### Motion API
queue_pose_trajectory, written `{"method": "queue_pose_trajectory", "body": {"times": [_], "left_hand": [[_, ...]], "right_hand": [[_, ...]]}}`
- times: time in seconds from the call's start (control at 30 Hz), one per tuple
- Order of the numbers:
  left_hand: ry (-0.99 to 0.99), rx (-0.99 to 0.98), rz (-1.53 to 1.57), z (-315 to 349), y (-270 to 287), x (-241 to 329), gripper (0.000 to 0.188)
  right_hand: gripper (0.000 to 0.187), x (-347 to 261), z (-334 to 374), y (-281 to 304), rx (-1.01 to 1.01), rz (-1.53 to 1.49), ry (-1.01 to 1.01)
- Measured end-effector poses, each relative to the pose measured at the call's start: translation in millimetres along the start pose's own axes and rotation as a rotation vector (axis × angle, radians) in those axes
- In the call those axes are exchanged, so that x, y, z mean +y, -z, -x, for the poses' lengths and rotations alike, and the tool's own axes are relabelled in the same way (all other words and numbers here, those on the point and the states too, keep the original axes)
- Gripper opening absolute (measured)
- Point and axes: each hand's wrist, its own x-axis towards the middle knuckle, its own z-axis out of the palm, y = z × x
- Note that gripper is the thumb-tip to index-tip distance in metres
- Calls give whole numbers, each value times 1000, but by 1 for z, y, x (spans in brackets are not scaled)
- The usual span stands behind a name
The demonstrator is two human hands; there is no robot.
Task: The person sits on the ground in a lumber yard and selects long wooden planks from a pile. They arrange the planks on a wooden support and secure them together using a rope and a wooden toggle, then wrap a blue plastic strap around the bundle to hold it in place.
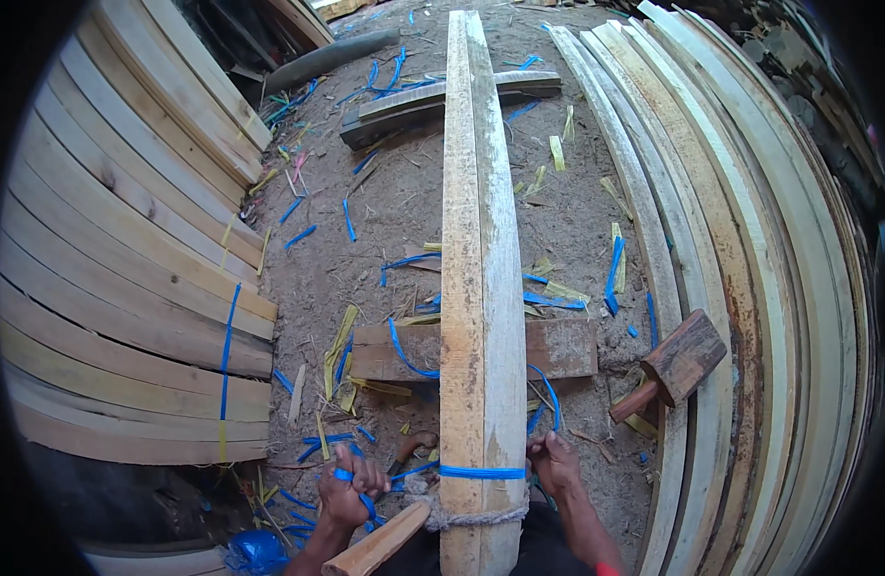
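A long bundle of pale timber planks (464, 288) runs away from me, its near end between my hands. Around that end goes a blue plastic strap (481, 472). Just nearer, a grey rope (476, 519) wraps the bundle, with a wooden stick (380, 547) against it on the left. My left hand (351, 488) is closed round the blue strap's loose end, left of the bundle. My right hand (558, 468) is at the bundle's right side, fingers curled and thumb up; what they hold is hidden. A curved brown handle (418, 444) lies beyond my left hand.
The bundle rests across a wooden block (569, 348) and a farther support (529, 83). A wooden mallet (685, 358) lies on the stacked planks (798, 269) at right. More planks (145, 336) are stacked at left. Blue and yellow strap scraps litter the dirt floor (385, 211).
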Motion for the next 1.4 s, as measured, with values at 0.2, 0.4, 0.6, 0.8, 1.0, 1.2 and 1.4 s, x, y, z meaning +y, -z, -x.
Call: {"method": "queue_pose_trajectory", "body": {"times": [0.2,0.4,0.6,0.8,1.0,1.2,1.4], "left_hand": [[88,-23,-97,39,-4,-7,58],[68,183,-143,60,-1,-6,56],[21,161,-268,35,-11,1,55],[-102,11,-493,33,-23,1,56],[-436,-158,-788,5,-46,14,37],[-634,-164,-1074,-20,-59,29,14],[-927,83,-1002,18,-24,32,29]], "right_hand": [[24,3,-10,-18,289,-46,6],[28,5,14,-28,271,116,146],[29,-6,26,-21,106,519,200],[24,-60,98,-80,-184,1144,493],[10,-12,71,-145,-743,1083,564],[20,1,63,-173,-743,1120,219],[29,6,59,-163,-528,1100,196]]}}
